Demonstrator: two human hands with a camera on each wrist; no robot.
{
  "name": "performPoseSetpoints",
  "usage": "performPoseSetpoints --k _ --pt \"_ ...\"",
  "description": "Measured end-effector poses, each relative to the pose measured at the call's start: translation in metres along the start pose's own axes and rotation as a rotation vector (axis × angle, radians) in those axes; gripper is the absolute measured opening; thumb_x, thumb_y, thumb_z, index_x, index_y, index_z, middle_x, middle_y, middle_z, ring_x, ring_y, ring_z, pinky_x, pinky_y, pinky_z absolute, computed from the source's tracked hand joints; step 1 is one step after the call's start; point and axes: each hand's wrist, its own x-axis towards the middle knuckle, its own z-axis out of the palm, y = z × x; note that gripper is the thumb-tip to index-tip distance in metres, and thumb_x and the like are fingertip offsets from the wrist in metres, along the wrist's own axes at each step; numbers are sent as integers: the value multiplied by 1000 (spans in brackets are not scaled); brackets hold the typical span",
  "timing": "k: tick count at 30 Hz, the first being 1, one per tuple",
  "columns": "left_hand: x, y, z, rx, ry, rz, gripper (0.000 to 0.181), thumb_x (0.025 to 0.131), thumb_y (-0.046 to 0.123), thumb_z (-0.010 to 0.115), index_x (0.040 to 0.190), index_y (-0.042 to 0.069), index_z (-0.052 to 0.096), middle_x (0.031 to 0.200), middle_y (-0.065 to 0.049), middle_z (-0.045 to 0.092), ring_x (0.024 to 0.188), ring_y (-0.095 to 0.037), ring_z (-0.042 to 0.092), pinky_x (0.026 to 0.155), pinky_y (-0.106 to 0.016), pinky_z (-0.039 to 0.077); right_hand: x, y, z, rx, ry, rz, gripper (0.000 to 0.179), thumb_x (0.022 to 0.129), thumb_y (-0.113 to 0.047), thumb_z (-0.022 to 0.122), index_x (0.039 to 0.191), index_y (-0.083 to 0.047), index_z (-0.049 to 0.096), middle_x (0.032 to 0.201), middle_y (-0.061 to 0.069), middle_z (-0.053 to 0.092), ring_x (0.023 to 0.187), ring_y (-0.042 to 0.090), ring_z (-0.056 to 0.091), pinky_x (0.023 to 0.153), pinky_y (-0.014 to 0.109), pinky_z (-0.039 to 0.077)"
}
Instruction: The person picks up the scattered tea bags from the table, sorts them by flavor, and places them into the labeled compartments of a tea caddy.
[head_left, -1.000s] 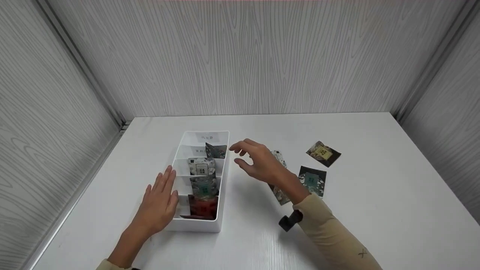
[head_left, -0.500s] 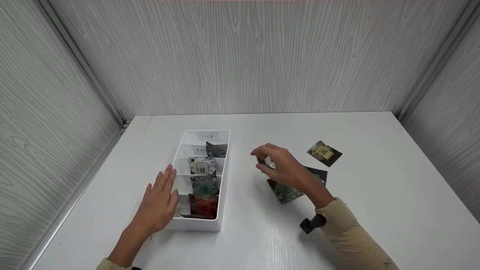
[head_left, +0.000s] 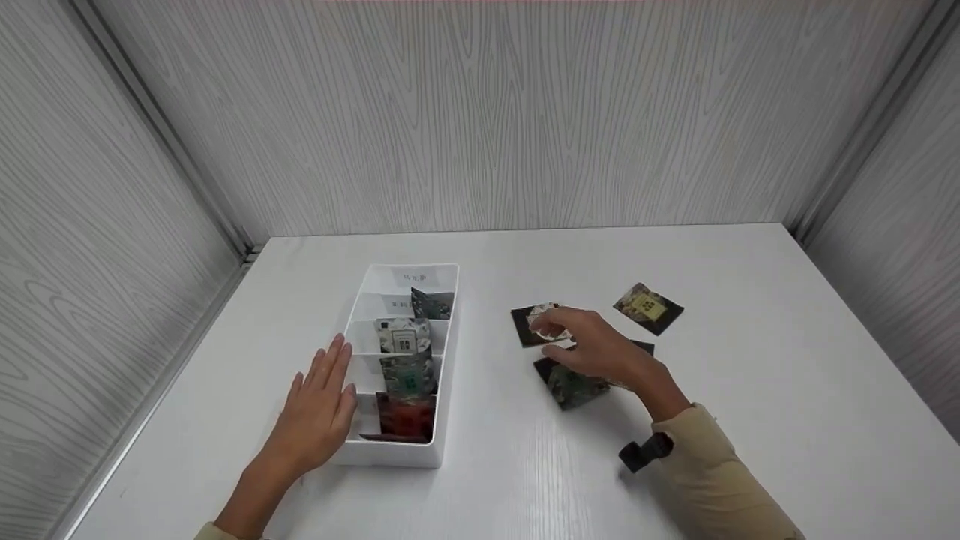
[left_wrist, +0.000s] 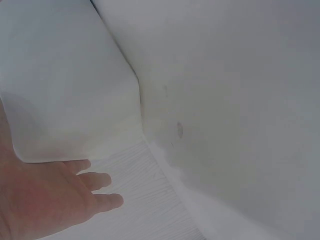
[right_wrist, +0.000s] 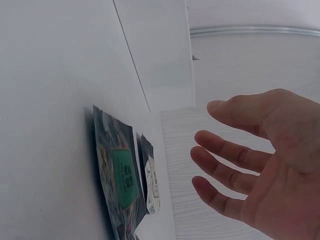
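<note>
My left hand rests with straight fingers along the left side of a white divided box. In the left wrist view, its fingers reach along the box wall. My right hand, fingers loosely bent and apart from the thumb, hovers over flat packets and holds nothing. Below it lie a white-labelled packet and a green-labelled packet. The hand partly covers both in the head view. A dark corner shows behind the wrist; whether it is a separate packet is unclear.
Inside the box stand a dark packet, a white one, a green one and a red one. A yellow-labelled packet lies farther right on the white table. Grained panels surround the table.
From beside the box, my right hand has moved right. It held the white-labelled packet half a second ago; that packet now lies farther left on the table, released. The left hand stays put.
</note>
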Motion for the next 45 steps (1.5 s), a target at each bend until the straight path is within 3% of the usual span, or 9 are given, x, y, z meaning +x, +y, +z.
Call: performPoseSetpoints --k 14,24,37,41,45 --pt "-2 1 -1 -30 2 -14 60 109 22 38 163 1 21 170 -15 16 155 -42 15 118 -69 17 -11 14 -10 -39 -168 94 36 94 -7 71 130 -2 64 127 18 65 119 37 60 97 57 50" --pt "0 -1 -4 -28 -7 -12 61 110 25 36 163 1 20 171 -15 14 155 -43 15 118 -69 15 -10 19 -8 -115 -231 140 48 82 3 78 128 -4 66 124 14 63 113 31 59 94 48 50" --pt "-2 -1 0 -17 -3 -5 60 109 25 36 162 0 21 170 -16 16 154 -44 17 116 -71 17 -11 27 -3 -140 -189 180 56 79 0 83 131 -7 63 118 15 57 107 31 58 88 46 53" --pt "1 0 0 -11 9 4 60 109 23 38 162 0 23 170 -16 18 153 -44 18 116 -71 18 -12 27 -6 -163 -155 197 51 80 -1 82 128 -8 64 112 12 58 101 27 58 87 46 52" --pt "-1 -1 -1 -10 -3 -7 60 109 23 38 162 0 21 170 -16 16 154 -43 17 116 -71 18 -10 23 -10 -141 -135 164 39 83 -4 81 119 -7 66 110 8 63 98 25 59 85 46 52"
